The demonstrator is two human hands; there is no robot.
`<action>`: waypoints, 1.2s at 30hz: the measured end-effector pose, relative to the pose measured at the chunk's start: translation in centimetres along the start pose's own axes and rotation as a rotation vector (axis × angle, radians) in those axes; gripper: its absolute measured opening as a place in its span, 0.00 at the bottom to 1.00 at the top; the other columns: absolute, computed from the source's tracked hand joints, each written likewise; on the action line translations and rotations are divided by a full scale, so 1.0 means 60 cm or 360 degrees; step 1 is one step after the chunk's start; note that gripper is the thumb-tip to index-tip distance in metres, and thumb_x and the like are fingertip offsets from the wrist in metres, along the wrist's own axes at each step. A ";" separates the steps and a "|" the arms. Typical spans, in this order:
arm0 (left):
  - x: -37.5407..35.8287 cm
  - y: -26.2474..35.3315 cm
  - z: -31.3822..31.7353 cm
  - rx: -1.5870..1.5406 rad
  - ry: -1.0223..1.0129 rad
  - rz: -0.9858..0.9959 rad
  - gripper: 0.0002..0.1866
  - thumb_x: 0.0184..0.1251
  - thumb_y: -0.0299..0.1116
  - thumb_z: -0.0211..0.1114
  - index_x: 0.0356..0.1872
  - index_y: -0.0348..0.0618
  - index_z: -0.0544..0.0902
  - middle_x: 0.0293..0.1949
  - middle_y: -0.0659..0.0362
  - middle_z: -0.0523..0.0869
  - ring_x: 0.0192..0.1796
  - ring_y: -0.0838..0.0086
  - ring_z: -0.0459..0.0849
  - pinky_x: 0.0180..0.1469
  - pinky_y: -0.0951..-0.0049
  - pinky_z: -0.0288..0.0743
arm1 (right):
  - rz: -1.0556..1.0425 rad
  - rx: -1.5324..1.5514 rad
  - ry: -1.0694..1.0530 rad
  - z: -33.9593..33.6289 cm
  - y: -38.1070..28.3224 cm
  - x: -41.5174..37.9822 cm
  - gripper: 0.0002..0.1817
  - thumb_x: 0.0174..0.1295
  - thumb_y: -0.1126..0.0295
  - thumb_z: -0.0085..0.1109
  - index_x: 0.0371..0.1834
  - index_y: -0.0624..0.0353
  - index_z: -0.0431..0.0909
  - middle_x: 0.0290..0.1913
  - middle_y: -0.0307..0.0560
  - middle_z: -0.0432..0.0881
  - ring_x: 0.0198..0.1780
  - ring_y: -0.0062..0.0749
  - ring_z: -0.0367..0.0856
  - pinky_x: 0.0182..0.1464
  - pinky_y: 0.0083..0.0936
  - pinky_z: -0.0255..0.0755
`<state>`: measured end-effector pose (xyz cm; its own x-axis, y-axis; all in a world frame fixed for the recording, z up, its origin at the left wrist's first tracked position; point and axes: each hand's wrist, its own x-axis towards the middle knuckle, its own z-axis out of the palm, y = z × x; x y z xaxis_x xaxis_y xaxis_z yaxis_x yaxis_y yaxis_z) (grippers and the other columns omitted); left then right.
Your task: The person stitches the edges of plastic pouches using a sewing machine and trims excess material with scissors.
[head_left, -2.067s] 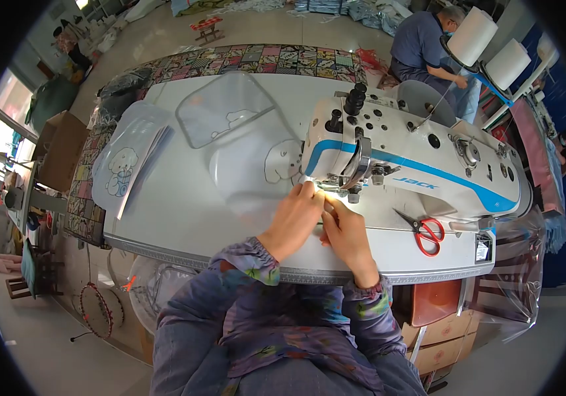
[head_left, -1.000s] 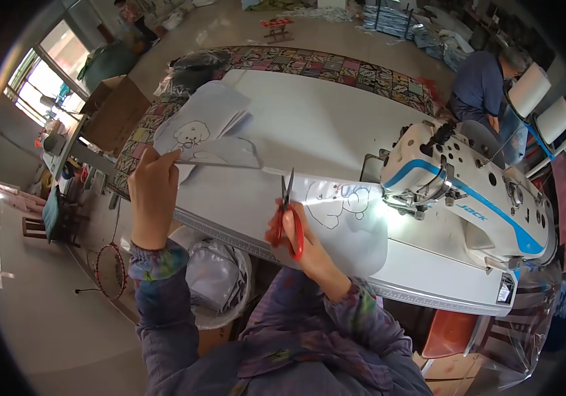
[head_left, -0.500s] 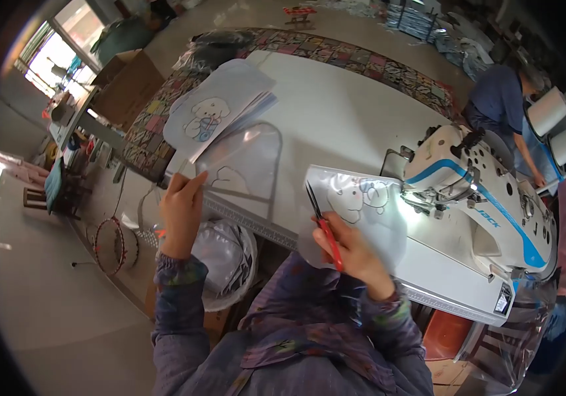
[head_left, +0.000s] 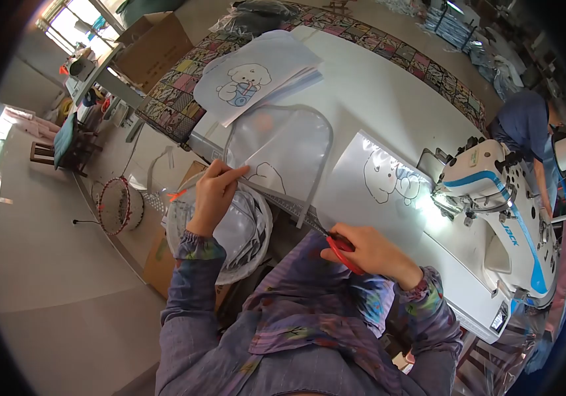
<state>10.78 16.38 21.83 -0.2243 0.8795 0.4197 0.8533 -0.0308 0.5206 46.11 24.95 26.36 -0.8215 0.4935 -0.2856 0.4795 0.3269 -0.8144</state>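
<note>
Red-handled scissors (head_left: 344,253) are gripped in my right hand (head_left: 374,251). Their dark blades point up-left, close to the loose end of the grey edging (head_left: 305,214) at the table's front edge. That edging borders a clear plastic piece (head_left: 283,142), arched at one end. At its lower left corner, my left hand (head_left: 214,199) has thumb and index finger pressed together; what they hold, if anything, is too small to make out. A sheet printed with a dog (head_left: 375,181) lies partly beneath the sewing machine's (head_left: 488,188) lit needle area.
A stack of dog-printed sheets (head_left: 250,79) lies at the back left of the white table (head_left: 355,86). Below the left side stands a white bin (head_left: 263,254) holding plastic pieces. Another person (head_left: 524,125) bends over at far right, behind the machine.
The scissors in my right hand have moved off the printed sheet, down and left toward the edging's end. My left hand has come to the clear piece's corner. The camera view has shifted.
</note>
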 end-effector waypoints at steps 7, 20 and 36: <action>0.005 -0.004 0.006 -0.0068 -0.0045 0.0024 0.20 0.62 0.17 0.68 0.51 0.48 0.95 0.36 0.57 0.82 0.37 0.61 0.86 0.42 0.64 0.81 | -0.0068 -0.0038 0.0064 0.005 0.011 0.033 0.28 0.68 0.44 0.73 0.48 0.61 0.84 0.34 0.56 0.87 0.34 0.52 0.86 0.38 0.38 0.75; -0.220 -0.237 0.004 0.0390 0.0120 -0.0477 0.14 0.65 0.18 0.68 0.47 0.45 0.95 0.40 0.54 0.86 0.46 0.59 0.86 0.49 0.60 0.79 | -0.0099 0.0092 0.0312 0.005 0.005 -0.136 0.23 0.63 0.60 0.80 0.54 0.61 0.83 0.39 0.54 0.88 0.39 0.50 0.88 0.42 0.36 0.79; 0.014 0.291 0.159 -0.0487 -0.0384 0.0524 0.19 0.71 0.26 0.70 0.62 0.47 0.88 0.66 0.49 0.83 0.67 0.48 0.82 0.69 0.49 0.76 | 0.0716 -0.1163 0.2010 -0.039 0.145 -0.331 0.21 0.66 0.81 0.65 0.63 0.63 0.83 0.53 0.58 0.86 0.53 0.57 0.85 0.54 0.42 0.81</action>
<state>29.99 21.14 24.17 0.1793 0.8831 0.4336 0.6755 -0.4309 0.5984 67.30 19.88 26.16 0.0403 0.8771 0.4786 0.9631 0.0935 -0.2525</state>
